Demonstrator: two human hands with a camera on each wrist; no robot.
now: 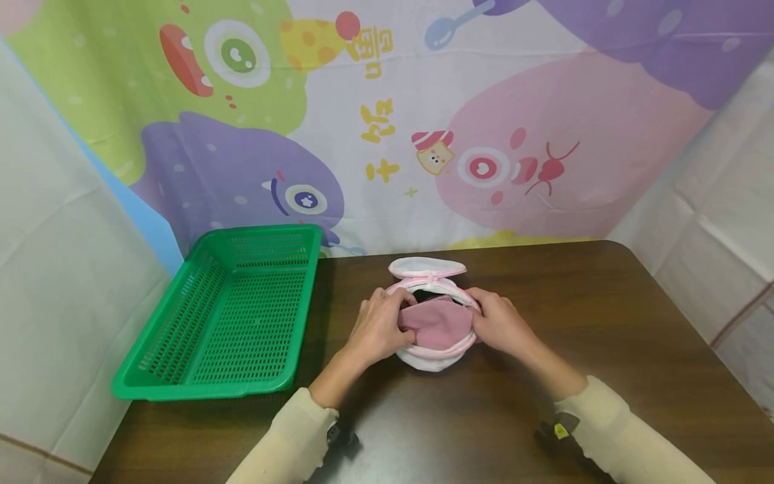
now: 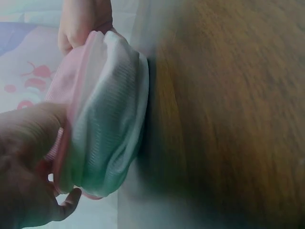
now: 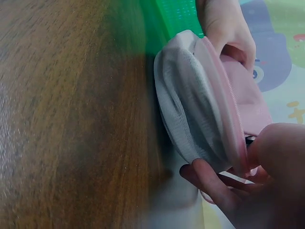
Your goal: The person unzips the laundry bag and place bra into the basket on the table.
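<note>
A round white mesh laundry bag with a pink zipper rim stands on the table, its lid folded back. Folded pink cloth fills the front of its opening, and a dark gap shows behind it. My left hand grips the bag's left side, thumb over the cloth and some fingers at the opening. On the right side, my right hand holds the rim; in the right wrist view its fingers lie along the outer mesh and the thumb is at the opening. The fingertips inside are hidden.
A green plastic basket with slotted walls sits left of the bag on the brown wooden table. Behind the table hangs a cartoon-printed cloth. White sheets hang at both sides.
</note>
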